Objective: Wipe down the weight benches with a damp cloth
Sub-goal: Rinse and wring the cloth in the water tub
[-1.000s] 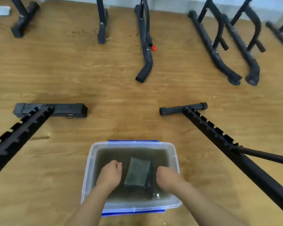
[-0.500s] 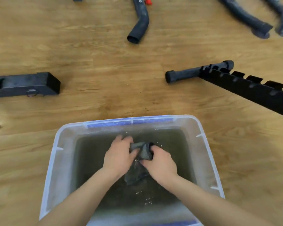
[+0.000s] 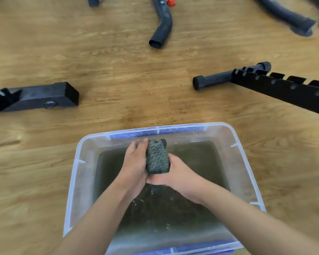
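Right now the damp cloth (image 3: 157, 157) sits bunched into a thick, dark grey-green roll, gripped between both hands above the murky water (image 3: 193, 162) in a clear plastic tub (image 3: 75, 181). Its long axis runs away from the person, nearly straight up the view. The far end points at the tub's far wall, and the near end is tucked down into the palms. The left hand (image 3: 135, 162) wraps the roll's left side with curled fingers, their tips up near the far end. The right hand (image 3: 176, 178) cups the near end and right side, with its fingers curled under the roll. The two hands touch each other beneath the cloth. The tub stands on a wooden floor (image 3: 118, 70). A black square-section bench foot (image 3: 44, 97) lies to its left, and a notched black rail (image 3: 284, 87) with a round foot bar (image 3: 214, 80) lies to its right. A bent black tube (image 3: 164, 24) lies farther off.
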